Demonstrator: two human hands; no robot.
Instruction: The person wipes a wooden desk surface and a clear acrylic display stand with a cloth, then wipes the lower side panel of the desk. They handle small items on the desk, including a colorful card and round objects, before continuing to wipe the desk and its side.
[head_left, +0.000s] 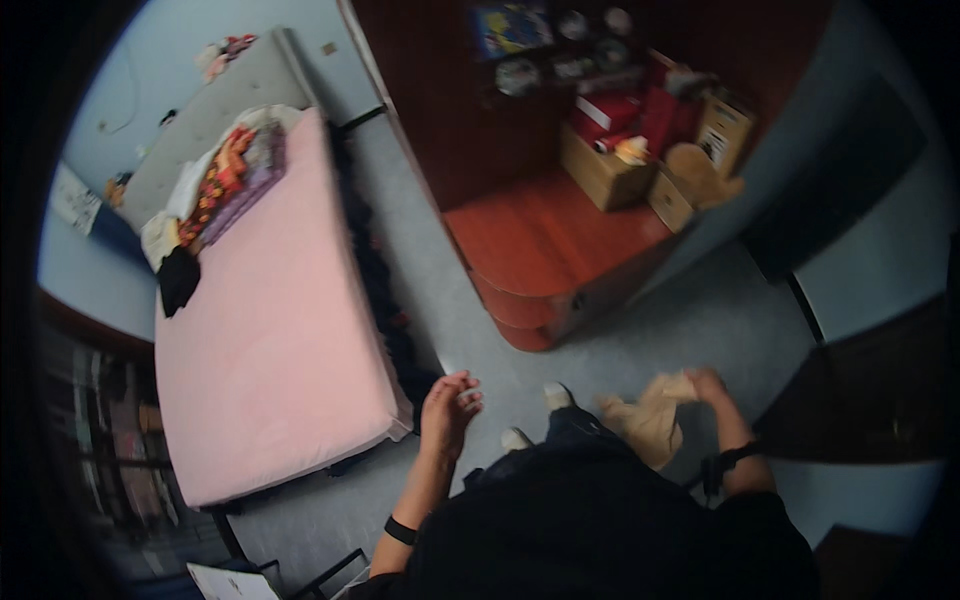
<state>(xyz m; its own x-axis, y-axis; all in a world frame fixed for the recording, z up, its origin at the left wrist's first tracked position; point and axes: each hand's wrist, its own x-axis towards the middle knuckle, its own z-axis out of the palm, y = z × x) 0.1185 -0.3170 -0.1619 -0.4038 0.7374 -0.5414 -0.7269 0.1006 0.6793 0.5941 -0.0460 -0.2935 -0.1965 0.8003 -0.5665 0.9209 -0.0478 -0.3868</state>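
Note:
My right hand (705, 385) grips one end of a tan cloth or garment (651, 424), which hangs down beside my legs over the grey floor. My left hand (452, 409) is raised in front of me with its fingers loosely curled and apart, holding nothing. To the left of it stands a bed with a pink fitted sheet (277, 352). Folded bedding (225, 180), partly orange flowered and partly purple, lies near the grey padded headboard (217, 112). A black cloth (178, 280) lies at the bed's left edge.
Ahead is a reddish wooden cabinet (517, 232) with a rounded corner, bearing cardboard boxes (604, 176), red boxes (607, 112) and a brown plush toy (697, 172). Dark furniture (862, 397) stands at the right. A white board-like thing (232, 581) and black metal bars are at the lower left.

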